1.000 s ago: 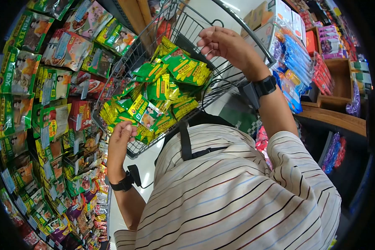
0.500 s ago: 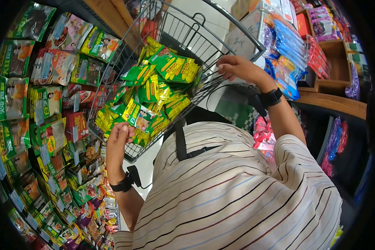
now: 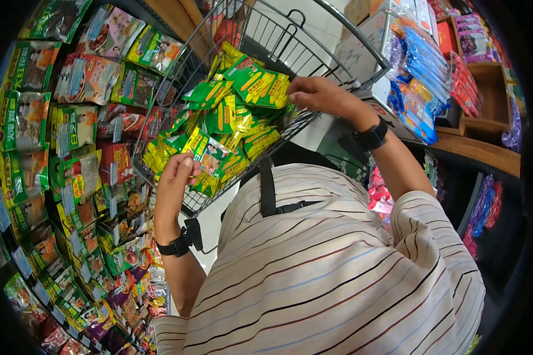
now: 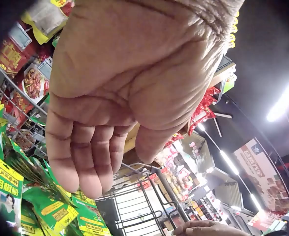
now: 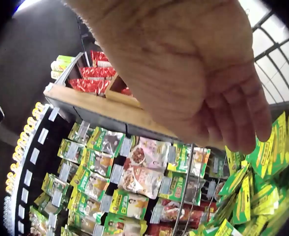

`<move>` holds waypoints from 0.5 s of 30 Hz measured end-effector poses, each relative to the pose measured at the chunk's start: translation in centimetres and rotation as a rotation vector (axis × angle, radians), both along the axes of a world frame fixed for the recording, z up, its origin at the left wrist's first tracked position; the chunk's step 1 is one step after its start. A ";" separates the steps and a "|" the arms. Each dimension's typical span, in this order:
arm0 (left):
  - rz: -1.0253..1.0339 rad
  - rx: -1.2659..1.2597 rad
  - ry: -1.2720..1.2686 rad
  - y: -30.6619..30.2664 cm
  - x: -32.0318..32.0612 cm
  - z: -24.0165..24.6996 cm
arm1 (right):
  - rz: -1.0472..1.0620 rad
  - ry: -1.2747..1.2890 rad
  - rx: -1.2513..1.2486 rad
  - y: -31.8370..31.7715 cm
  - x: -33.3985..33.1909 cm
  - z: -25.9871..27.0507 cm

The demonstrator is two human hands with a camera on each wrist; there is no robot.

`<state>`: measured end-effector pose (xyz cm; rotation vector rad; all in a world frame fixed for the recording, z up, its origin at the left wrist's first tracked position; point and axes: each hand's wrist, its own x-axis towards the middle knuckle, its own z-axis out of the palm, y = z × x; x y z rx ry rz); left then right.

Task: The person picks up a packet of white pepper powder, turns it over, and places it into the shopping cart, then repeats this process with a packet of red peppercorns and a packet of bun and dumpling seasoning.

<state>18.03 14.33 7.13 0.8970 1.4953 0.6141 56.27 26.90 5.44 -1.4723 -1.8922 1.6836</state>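
Note:
Green and yellow packets (image 3: 222,115) lie heaped in a wire shopping cart (image 3: 196,208). One packet with a pictured front (image 3: 210,155) lies face up on the near side of the heap. My left hand (image 3: 175,183) hovers beside that packet, its fingers loosely bent; the left wrist view shows nothing in the hand (image 4: 120,98). At the heap's right side is my right hand (image 3: 331,99), fingers loosely bent and pointing at the packets. The right wrist view shows this hand (image 5: 198,83) holding nothing; whether its fingertips touch a packet, I cannot tell.
Hanging food packets (image 3: 80,177) fill a shelf wall on the left, close to the cart. To the right stand white boxes (image 3: 378,89), blue wrapped goods (image 3: 417,59) and a wooden display ledge (image 3: 477,152). A dark strap crosses the striped shirt.
My right hand has come down from above the cart and moved in to the heap's right edge. My left hand has risen slightly beside the pictured packet. The view has shifted slightly.

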 end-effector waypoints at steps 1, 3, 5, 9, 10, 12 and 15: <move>0.010 -0.003 -0.002 -0.3 -0.1 -0.1 | 0.080 -0.012 0.039 0.2 -0.9 -0.9; 0.046 -0.019 -0.017 -1.1 -0.4 -0.4 | 0.222 -0.032 0.178 0.3 -2.8 -3.1; 0.082 -0.033 -0.026 -2.0 -0.9 -1.0 | 0.353 -0.079 0.265 0.4 -4.9 -4.8; 0.135 -0.038 -0.036 -3.6 -1.4 -1.2 | 0.582 -0.158 0.277 0.7 -8.8 -5.4; 0.136 -0.038 -0.032 -3.9 -1.6 -1.3 | 0.624 -0.171 0.283 1.1 -9.8 -5.1; 0.159 -0.044 -0.027 -4.6 -1.9 -1.8 | 0.642 -0.121 0.299 2.1 -11.4 -4.5; 0.176 -0.048 -0.015 -5.3 -2.4 -2.5 | 0.659 -0.035 0.303 3.4 -13.5 -3.1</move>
